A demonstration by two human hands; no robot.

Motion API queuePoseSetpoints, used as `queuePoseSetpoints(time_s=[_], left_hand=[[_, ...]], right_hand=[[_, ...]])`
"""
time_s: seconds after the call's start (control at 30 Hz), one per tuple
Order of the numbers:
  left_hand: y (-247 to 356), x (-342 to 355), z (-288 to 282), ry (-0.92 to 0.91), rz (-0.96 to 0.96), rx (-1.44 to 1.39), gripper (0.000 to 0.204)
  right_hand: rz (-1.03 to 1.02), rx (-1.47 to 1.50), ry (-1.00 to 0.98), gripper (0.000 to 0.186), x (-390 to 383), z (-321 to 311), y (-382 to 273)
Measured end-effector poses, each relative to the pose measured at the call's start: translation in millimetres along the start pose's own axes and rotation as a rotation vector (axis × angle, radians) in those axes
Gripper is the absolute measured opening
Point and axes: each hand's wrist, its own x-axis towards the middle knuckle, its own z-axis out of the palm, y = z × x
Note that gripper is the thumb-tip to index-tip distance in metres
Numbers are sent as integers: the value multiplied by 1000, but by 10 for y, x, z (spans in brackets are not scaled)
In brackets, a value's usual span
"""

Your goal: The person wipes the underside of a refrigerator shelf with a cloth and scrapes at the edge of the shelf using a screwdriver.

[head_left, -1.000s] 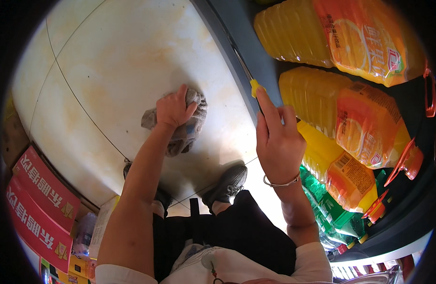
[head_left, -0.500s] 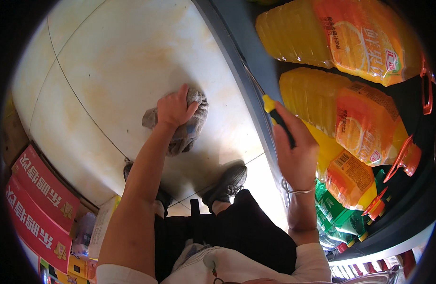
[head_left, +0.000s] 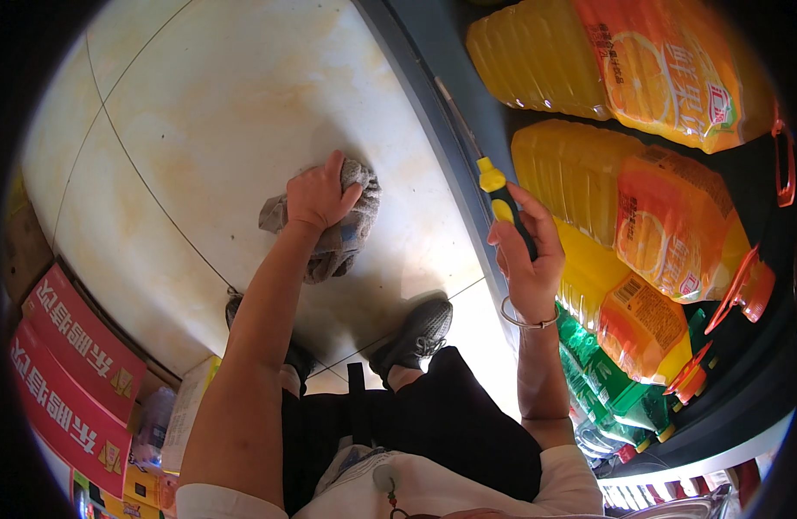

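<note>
My left hand (head_left: 319, 197) is closed round a crumpled grey-brown cloth (head_left: 336, 251), with the pale tiled floor beneath it. A screwdriver (head_left: 493, 183) with a yellow and black handle is gripped in my right hand (head_left: 530, 251). Its thin metal shaft points away from me, lying over the dark grey edge (head_left: 480, 212) of the shelf. Just right of that hand, large bottles of orange-yellow juice (head_left: 571, 177) lie on their sides on the shelf, their red-orange caps toward the right.
Green bottles (head_left: 614, 381) lie at the near end of the shelf. Red cartons (head_left: 78, 363) and a plastic bottle (head_left: 153, 424) stand at the lower left. My dark shoes (head_left: 416, 333) rest on the tiled floor (head_left: 217, 112) between cartons and shelf.
My right hand has shifted slightly left, and its hold on the screwdriver has turned so more of the handle shows. The shaft now reaches farther away. My left hand and the cloth are nearly unmoved.
</note>
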Motion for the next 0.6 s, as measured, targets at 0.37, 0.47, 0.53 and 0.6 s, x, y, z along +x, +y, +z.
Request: queuePoseSetpoints(time_s=[0.37,0.47,0.53,0.6], left_hand=[[-10,-13,12,37,26,-13,52],[1,-6,-10,21,16,-4,52],[51,-1,-62,-44,-25,-2,51],[72,14,-81,-73,-42,2,50]], right_hand=[[-25,107,5,34,40,6,33],[59,34,-52,34,104,24,10],[75,21,-69,35,134,19,64],[79,-22,-49,37,171,23,116]])
